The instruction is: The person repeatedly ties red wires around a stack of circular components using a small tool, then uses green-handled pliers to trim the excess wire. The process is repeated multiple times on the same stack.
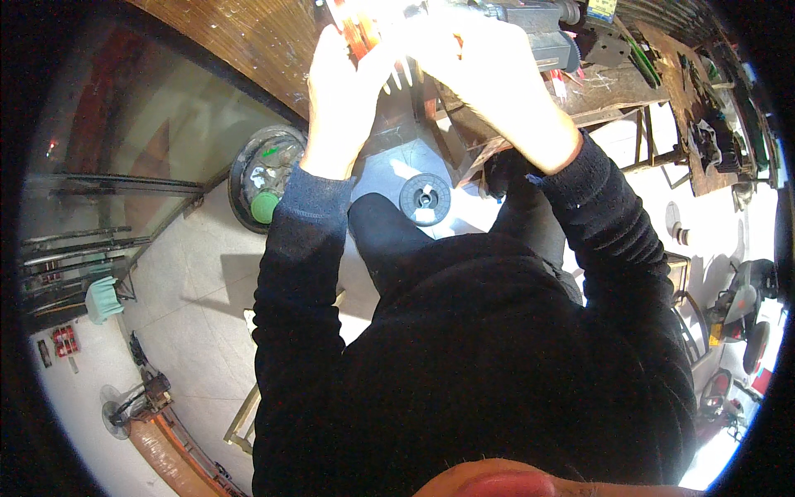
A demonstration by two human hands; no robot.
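Observation:
At the top of the head view, my left hand (344,99) is closed around an orange-red piece (356,31) at the edge of the wooden bench. My right hand (497,79) reaches in from the other side, its fingers bent close to the left ones. Strong glare washes out the fingertips, so what lies between the right fingers cannot be made out. Just right of that hand, a dark grey power tool or machine part (542,41) rests on the bench.
The wooden bench top (224,37) spans the far side, with tools and scraps on its right part (613,91). Below, a round black disc (425,199) lies on the floor between my legs. A round bin (236,186) stands left, a fan (116,412) lower left.

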